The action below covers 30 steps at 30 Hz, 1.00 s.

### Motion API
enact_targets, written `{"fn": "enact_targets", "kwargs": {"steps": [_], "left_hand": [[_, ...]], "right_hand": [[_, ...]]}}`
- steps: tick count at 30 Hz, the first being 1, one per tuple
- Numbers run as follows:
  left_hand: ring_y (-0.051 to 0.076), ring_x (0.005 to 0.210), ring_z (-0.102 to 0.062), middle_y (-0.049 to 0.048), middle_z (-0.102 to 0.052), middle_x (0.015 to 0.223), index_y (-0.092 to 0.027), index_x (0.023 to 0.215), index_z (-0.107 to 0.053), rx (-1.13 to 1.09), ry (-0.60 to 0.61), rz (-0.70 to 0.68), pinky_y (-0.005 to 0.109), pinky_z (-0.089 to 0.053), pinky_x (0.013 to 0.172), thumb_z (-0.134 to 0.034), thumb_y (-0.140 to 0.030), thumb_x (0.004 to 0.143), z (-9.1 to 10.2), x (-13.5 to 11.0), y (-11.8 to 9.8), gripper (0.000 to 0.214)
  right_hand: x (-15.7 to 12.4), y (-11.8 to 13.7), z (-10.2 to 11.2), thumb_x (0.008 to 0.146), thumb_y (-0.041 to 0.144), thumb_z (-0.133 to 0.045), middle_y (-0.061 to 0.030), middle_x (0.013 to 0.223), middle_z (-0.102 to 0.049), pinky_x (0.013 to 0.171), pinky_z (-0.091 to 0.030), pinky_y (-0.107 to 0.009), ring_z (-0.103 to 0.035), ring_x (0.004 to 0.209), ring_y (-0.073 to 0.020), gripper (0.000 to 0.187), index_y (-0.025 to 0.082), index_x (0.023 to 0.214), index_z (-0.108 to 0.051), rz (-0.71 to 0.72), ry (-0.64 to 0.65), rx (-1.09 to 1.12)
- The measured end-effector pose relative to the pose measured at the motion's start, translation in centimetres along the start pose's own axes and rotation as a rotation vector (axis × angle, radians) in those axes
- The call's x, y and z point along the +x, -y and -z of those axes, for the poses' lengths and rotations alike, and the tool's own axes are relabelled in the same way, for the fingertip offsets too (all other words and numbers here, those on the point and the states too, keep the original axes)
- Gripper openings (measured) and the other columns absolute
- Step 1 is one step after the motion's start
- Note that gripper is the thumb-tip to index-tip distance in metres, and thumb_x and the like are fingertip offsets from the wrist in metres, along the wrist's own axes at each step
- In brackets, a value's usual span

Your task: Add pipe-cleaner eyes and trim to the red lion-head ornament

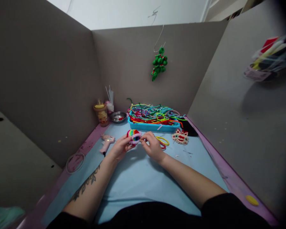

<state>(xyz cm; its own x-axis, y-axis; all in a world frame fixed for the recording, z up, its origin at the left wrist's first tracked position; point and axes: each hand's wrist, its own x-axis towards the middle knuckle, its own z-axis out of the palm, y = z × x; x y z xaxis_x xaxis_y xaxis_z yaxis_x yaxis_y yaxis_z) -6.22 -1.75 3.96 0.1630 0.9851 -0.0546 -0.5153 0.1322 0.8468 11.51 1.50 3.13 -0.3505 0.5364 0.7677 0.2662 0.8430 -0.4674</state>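
Note:
My left hand (120, 147) is closed around a small rainbow-coloured pipe-cleaner craft (133, 133), with fuzzy bands in red, yellow, green and pink and a dark blue centre. It is held up above the blue table cover. My right hand (153, 147) is at the craft's right side, thumb and fingertips pinched together. What lies between those fingertips is too small to tell. Just behind the right hand, a yellow loop (165, 140) and a red loop (163, 147) lie on the cover, partly hidden by it.
A blue tray (154, 127) heaped with coloured pipe cleaners stands at the back. To its left are a metal bowl (118, 117) and a cup (101, 114). A pink glue gun (106, 143) lies left, a cream-and-red craft (180, 137) right. Grey panels (133, 63) enclose the table.

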Motion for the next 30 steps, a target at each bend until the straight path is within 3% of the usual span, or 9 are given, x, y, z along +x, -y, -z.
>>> {"fn": "enact_targets", "kwargs": {"steps": [30], "left_hand": [[0.016,0.085,-0.064,0.0099,-0.065,0.105,-0.014,0.108,-0.063,0.015,0.057,-0.001,0.024,-0.052,0.072,-0.065,-0.022,0.078,0.3,0.09,0.53,0.031]], "right_hand": [[-0.4,-0.71,-0.55,0.087,0.019,-0.048,-0.0061,0.086,-0.056,0.078,-0.045,-0.035,-0.053,0.086,-0.0194,0.009,0.02,0.086,-0.056,-0.033,0.002,-0.039]]}}
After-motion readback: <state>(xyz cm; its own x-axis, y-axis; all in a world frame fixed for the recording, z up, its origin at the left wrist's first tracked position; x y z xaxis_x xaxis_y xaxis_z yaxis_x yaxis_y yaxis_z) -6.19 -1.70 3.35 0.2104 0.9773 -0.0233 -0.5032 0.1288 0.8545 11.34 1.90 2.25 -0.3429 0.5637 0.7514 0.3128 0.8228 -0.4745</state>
